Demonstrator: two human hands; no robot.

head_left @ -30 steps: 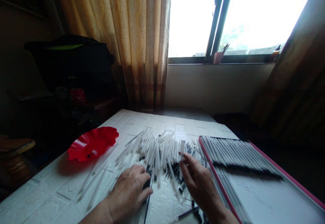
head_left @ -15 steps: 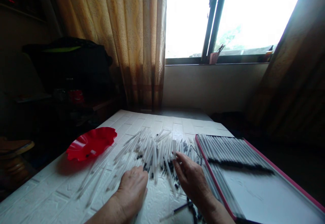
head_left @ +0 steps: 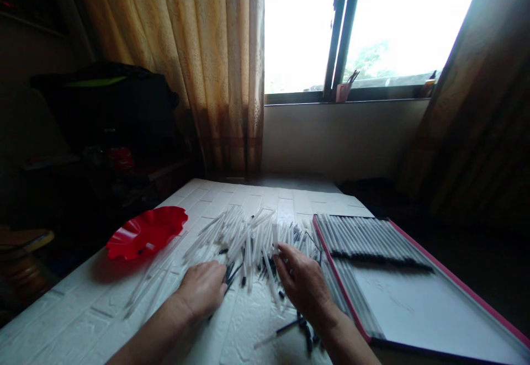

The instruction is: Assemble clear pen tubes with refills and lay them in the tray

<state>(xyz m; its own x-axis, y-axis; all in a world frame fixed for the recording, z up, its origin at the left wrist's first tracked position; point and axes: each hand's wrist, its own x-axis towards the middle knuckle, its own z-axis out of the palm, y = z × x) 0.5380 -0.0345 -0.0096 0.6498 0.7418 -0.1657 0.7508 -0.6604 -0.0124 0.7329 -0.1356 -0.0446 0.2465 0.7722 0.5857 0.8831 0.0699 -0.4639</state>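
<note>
On the table in front of me lies a loose pile of clear pen barrels (head_left: 232, 227), with small black pieces mixed in. My right hand (head_left: 302, 276) pinches one upright clear pen barrel (head_left: 275, 234) between thumb and fingertips at the pile's right side. My left hand (head_left: 202, 287) is curled at the pile's near left edge, knuckles up. Thin dark sticks (head_left: 232, 276) show right beside its fingers; whether they are held is hidden. Right of my hands, a pink-edged board (head_left: 397, 299) bears a row of clear barrels with black ends (head_left: 368, 238).
A red wavy-rimmed bowl (head_left: 124, 238) stands at the table's left. Several black pieces (head_left: 306, 334) lie near my right forearm. More clear tubes (head_left: 155, 282) lie below the bowl. Behind the table are a curtain (head_left: 215, 50) and a window with a pen cup (head_left: 342, 93) on its sill.
My left hand has shifted left, and more dark sticks show beside its fingers. My right hand still pinches the upright barrel. The whole view has slid slightly.
</note>
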